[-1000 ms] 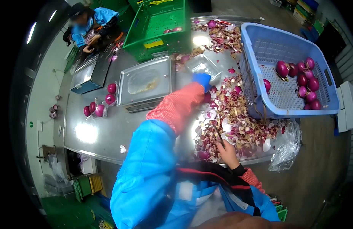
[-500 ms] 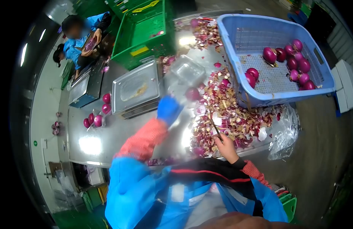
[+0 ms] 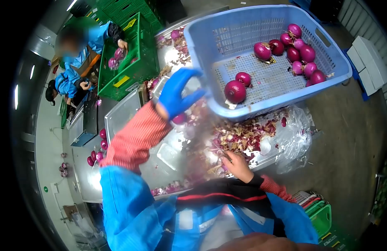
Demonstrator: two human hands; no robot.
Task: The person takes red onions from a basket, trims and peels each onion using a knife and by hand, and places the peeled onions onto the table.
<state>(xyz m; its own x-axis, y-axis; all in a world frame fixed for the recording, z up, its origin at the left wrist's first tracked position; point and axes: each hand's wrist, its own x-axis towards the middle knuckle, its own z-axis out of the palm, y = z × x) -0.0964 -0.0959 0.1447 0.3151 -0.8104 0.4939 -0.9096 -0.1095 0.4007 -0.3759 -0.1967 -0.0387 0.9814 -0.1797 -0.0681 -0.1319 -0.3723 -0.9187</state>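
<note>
My left hand [image 3: 179, 93], in a blue glove, is raised beside the near-left side of the blue plastic basket [image 3: 281, 102]. Its thumb and fingers are spread, with nothing between them. Inside the basket sit several red onions, among them a large onion [image 3: 235, 91] in the near corner. My right hand [image 3: 238, 167] is bare and closed around a small knife [image 3: 220, 151], whose blade is blurred, pointing over the pile of onion skins [image 3: 248, 136]. Just below my left wrist, a red onion [image 3: 179, 119] lies on the metal table [image 3: 139, 167].
A green crate [image 3: 126, 85] stands at the back left, where another person's hand [image 3: 122, 44] holds onions in clear packing. Several onions [image 3: 93, 157] lie at the table's left. A clear plastic bag [image 3: 296, 140] hangs at the right edge. A clear tray [image 3: 169, 156] lies nearer me.
My left hand has risen toward the basket and its fingers have spread. The view has shifted. A co-worker's hand has moved into the green crate with packed onions. My right hand keeps the knife.
</note>
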